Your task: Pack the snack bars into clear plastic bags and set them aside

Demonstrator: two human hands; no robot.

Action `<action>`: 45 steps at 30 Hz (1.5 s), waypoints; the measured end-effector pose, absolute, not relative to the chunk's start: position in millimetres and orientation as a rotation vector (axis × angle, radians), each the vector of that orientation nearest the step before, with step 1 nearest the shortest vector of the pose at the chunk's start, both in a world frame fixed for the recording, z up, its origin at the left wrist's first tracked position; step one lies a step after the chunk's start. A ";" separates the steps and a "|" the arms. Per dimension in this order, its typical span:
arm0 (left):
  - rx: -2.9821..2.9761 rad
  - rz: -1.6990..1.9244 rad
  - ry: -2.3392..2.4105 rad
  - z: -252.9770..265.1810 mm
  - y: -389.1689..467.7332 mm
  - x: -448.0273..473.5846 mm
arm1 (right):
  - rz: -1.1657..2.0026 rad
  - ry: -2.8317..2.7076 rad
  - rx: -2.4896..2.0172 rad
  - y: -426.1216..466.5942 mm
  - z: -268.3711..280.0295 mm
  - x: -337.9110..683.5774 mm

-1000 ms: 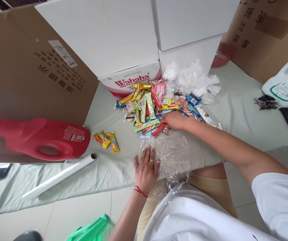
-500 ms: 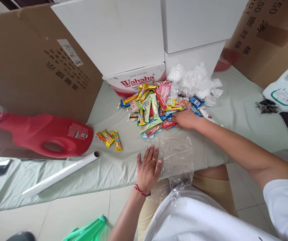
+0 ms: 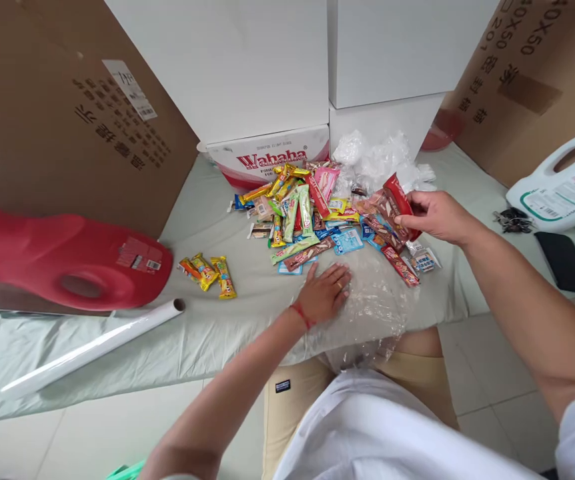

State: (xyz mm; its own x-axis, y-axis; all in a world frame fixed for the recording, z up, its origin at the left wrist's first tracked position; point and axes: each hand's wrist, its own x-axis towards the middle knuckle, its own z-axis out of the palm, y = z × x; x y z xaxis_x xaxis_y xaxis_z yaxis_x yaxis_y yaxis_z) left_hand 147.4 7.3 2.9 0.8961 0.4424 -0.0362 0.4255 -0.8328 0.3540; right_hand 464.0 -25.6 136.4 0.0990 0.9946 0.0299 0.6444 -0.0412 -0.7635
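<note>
My right hand (image 3: pixel 437 215) pinches a red-wrapped snack bar (image 3: pixel 396 195) at the right side of a heap of wrapped snacks (image 3: pixel 312 210). My left hand (image 3: pixel 323 292) lies flat, fingers extended, on the left part of a clear plastic sheet (image 3: pixel 372 303) spread at the table's front edge. Below my right hand, another red-brown snack bar (image 3: pixel 400 265) rests by the sheet's upper right. To the left of the heap, apart from it, lie several small yellow packets (image 3: pixel 223 277). Behind the heap on the right is a pile of crumpled clear plastic (image 3: pixel 385 157).
On the left are a red jug (image 3: pixel 82 260) and a roll of clear film (image 3: pixel 97 347). A Wahaha carton (image 3: pixel 272 157) and white boxes (image 3: pixel 217 67) stand behind. To the right are a white detergent bottle (image 3: pixel 562 183), a black phone (image 3: pixel 565 262) and dark clips (image 3: pixel 512 221).
My right hand has moved right out of the heap's front, now with a red bar in it. My left hand has slid right and up across the plastic sheet.
</note>
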 end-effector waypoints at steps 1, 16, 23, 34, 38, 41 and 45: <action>2.720 0.056 0.532 5.3 17.7 157.3 | 0.824 -1.655 -1.693 -30.1 142.8 458.8; 2.484 0.741 1.131 29.8 -4.6 85.1 | 0.924 -2.719 -1.536 -32.5 86.1 382.3; 2.542 0.373 1.310 -4.6 -62.1 68.5 | 0.620 -2.788 -1.695 -54.4 75.6 364.1; 2.458 0.183 1.201 11.2 22.0 47.9 | 0.450 -2.801 -1.644 -57.1 60.5 349.0; 2.458 0.634 1.406 11.6 -4.3 46.7 | 0.385 -2.781 -1.641 -57.8 55.1 343.3; 2.482 0.881 1.380 9.0 -31.3 49.3 | 0.366 -2.759 -1.612 -58.5 53.7 343.0; 2.521 0.656 1.363 -3.7 -49.0 51.0 | 0.401 -2.482 -1.743 -66.2 56.8 359.5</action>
